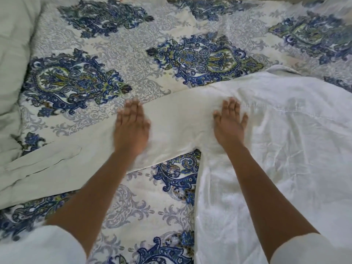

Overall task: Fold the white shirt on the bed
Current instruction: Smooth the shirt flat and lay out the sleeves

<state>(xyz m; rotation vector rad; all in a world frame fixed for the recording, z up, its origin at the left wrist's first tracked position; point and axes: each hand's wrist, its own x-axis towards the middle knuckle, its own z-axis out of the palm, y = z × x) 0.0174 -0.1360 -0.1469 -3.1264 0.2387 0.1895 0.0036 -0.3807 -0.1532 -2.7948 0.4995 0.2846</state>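
Observation:
The white shirt (285, 141) lies spread over the right half of the bed, its body reaching from the centre to the right and bottom edges of the view. One long sleeve (57, 168) stretches out to the left, with its cuff near the left edge. My left hand (131, 124) rests flat on the sleeve, palm down, fingers apart, slightly blurred. My right hand (229, 121) presses flat on the shirt where the sleeve meets the body, close to a stitched seam. Neither hand grips the cloth.
The bed is covered by a cream bedspread (133, 54) with blue and green paisley medallions. A pale green pillow or cushion (13, 54) sits at the left edge. White sleeves of my own clothing show at the bottom corners.

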